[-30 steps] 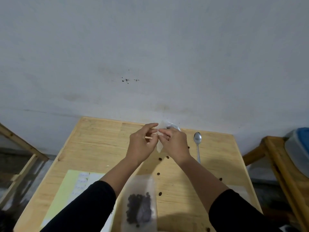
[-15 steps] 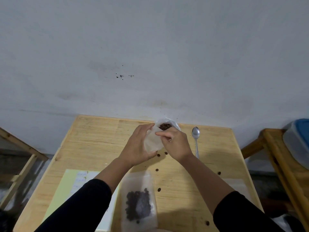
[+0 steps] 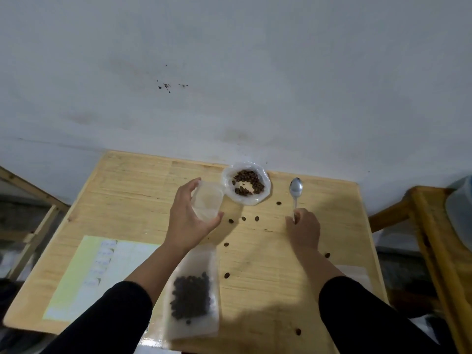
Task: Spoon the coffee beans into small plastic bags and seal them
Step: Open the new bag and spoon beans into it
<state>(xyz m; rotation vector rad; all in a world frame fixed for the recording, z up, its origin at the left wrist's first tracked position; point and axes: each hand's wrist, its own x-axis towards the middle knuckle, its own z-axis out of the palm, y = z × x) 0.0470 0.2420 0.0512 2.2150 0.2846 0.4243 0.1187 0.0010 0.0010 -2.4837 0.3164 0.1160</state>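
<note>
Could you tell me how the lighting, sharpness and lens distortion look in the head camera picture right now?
Head view: dim, flat light; a soft shadow pools on the table near its front edge; wide-angle bending splays the table edges outward; the paper sheet is too blurred to read; the spoon bowl shows mild glare.

We see a pale yellow wooden table (image 3: 132, 200) with fine grain lines running across it, set against a dull grey-white wall (image 3: 229, 60) marked with a few dark specks. Our sleeves (image 3: 112, 320) are plain black. The coffee beans (image 3: 247, 185) are dark brown, heaped in a clear, whitish open bag (image 3: 264, 180); loose beans (image 3: 243, 218) of the same brown dot the wood. The filled bag (image 3: 193, 292) is frosted white, its beans showing through as a dark patch. The empty bag (image 3: 207, 202) is frosted and translucent. The spoon (image 3: 295, 188) is shiny silver. A paper sheet (image 3: 84, 272) is pale yellow-green beside white, with faint bluish writing
</note>
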